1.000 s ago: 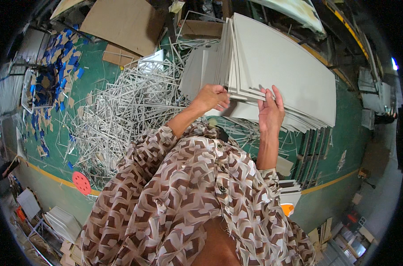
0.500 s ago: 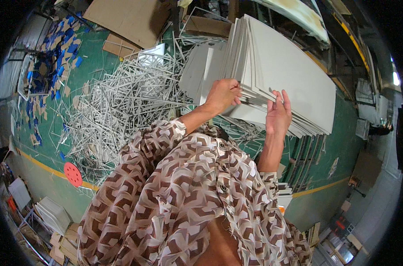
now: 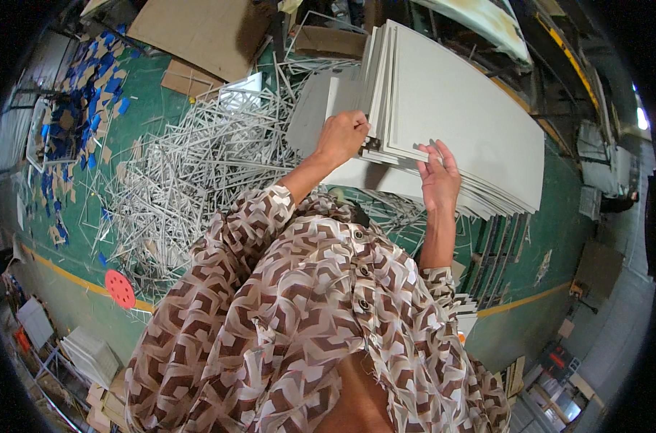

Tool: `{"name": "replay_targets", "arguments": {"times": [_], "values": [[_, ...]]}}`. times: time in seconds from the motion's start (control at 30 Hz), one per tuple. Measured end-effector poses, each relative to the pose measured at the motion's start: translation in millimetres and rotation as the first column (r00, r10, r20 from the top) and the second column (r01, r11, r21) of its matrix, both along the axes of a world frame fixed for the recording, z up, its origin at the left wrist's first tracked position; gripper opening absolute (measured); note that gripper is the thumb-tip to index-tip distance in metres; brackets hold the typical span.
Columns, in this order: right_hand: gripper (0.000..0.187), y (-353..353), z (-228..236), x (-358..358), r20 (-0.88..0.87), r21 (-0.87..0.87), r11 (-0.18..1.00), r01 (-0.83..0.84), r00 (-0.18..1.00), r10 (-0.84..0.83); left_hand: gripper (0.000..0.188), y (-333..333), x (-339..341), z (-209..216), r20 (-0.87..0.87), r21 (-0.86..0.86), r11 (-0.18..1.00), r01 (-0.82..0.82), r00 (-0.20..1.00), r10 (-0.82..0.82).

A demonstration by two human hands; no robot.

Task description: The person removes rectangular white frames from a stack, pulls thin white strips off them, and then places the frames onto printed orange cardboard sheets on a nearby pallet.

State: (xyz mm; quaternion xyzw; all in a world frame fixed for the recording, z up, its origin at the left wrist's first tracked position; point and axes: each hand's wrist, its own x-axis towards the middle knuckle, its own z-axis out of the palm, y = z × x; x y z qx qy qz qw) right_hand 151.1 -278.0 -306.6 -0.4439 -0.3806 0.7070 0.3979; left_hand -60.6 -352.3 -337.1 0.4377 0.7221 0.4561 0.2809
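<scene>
A thick stack of large pale grey-white boards (image 3: 472, 108) lies in front of me, its sheets fanned out along the left and near edges. My left hand (image 3: 342, 137) is closed in a pinch at the left edge of the stack; what its fingers hold, if anything, is too small to make out. A small dark item (image 3: 372, 144) shows beside its fingertips. My right hand (image 3: 440, 177) touches the near edge of the upper boards, fingers stretched out and palm side showing. Below the stack's near-left edge, a paler board surface (image 3: 378, 177) sticks out.
A big heap of thin grey-white strips (image 3: 205, 166) covers the green floor to the left. Cardboard sheets (image 3: 198, 36) lie beyond it, and blue and brown scraps (image 3: 100, 94) spread at far left. A red perforated disc (image 3: 120, 289) lies near the yellow floor line.
My left hand has moved left, slightly away from the board edges, and the small dark item shows beside it. My right hand has shifted a little left along the near edge.
</scene>
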Motion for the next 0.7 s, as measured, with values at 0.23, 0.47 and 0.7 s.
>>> {"name": "replay_targets", "arguments": {"times": [0.23,0.47,0.7], "values": [[0.034,13.7,51.5,-4.1,-0.139,0.147,0.980,0.134,0.984,-0.114,0.017,1.4,-2.9,28.1,-0.105,-0.043,0.997,0.058,0.993,-0.062],[0.032,9.2,14.8,-0.7,-0.040,0.017,0.999,0.029,0.999,-0.028,0.009,-5.1,-6.3,38.1,0.644,-0.057,0.990,0.128,0.762,-0.062],[0.032,9.3,40.7,-4.8,0.004,-0.016,0.999,0.051,0.999,-0.051,0.010,6.0,2.6,54.8,0.687,0.004,0.981,0.192,0.713,-0.143]]}}
